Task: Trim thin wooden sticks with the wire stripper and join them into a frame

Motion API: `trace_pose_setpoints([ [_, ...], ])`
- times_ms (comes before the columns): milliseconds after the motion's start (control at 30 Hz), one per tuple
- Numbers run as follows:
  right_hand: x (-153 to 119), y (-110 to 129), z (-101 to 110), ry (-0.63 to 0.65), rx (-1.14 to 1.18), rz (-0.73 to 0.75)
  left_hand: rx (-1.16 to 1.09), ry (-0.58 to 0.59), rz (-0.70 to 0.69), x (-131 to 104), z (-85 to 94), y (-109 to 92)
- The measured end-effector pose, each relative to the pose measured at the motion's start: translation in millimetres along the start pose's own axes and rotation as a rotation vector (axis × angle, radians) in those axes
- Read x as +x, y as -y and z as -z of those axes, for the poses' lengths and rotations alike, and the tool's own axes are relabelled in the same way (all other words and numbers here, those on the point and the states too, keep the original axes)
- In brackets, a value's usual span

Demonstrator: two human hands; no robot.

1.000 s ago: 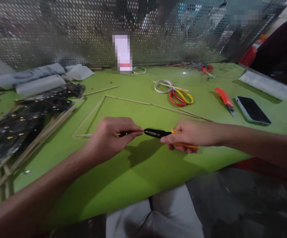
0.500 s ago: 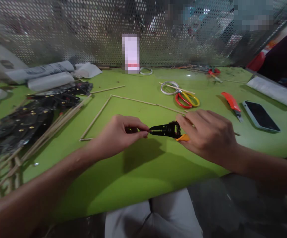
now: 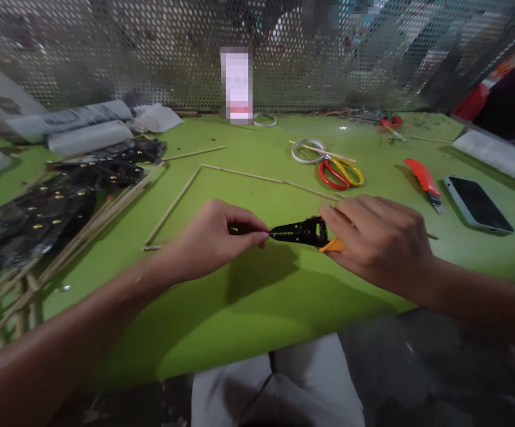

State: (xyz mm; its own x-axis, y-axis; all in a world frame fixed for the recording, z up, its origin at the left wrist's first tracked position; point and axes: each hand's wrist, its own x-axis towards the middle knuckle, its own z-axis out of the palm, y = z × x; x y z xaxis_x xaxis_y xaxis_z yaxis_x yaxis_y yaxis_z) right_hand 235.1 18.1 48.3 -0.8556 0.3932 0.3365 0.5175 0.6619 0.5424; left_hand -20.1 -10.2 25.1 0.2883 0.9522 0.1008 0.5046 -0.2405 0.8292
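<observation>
My right hand (image 3: 380, 237) is wrapped round the orange handles of black wire strippers (image 3: 299, 231), whose jaws look closed and point left. At their tip, the thumb and fingers of my left hand (image 3: 222, 240) are pinched together; what lies between them is too small to make out. Both hands are raised a little above the green tabletop (image 3: 257, 332), and the tool casts a shadow on it. Just behind them lies a bent frame of thin sticks (image 3: 239, 174), partly covered by my left wrist and right hand.
Behind my right hand lie red-and-yellow-handled scissors (image 3: 340, 173) and a tape roll (image 3: 308, 151). A red cutter knife (image 3: 423, 181) and a phone (image 3: 479, 204) are on the right. To the left are bundled sticks (image 3: 101, 222) and black studded pieces (image 3: 62, 204). A perforated metal panel (image 3: 150, 59) stands behind.
The view has tilted down and shifted slightly, so the items on the table sit a little differently in the picture. Both hands keep the same grip and pinch.
</observation>
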Motion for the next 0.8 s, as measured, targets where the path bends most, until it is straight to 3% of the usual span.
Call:
trace_pose_setpoints([
  [167, 1.7, -3.9, -3.3, -0.055, -0.029, 0.024, 0.197, -0.044, -0.069, -2.7, -1.9, -1.0],
  [333, 3.8, -9.2, -4.3, 0.008, 0.034, 0.068, 0.221, -0.006, -0.174, -0.8, -1.6, 1.0],
  [467, 5.0, -10.6, -4.6, 0.108, 0.163, 0.053, 0.224, 0.011, -0.230, -0.9, -3.1, 5.1],
  [800, 11.9, -8.2, -8.5, 0.470, 0.608, -0.257, 0.291, -0.058, -0.336, -4.4, -9.1, 5.3],
])
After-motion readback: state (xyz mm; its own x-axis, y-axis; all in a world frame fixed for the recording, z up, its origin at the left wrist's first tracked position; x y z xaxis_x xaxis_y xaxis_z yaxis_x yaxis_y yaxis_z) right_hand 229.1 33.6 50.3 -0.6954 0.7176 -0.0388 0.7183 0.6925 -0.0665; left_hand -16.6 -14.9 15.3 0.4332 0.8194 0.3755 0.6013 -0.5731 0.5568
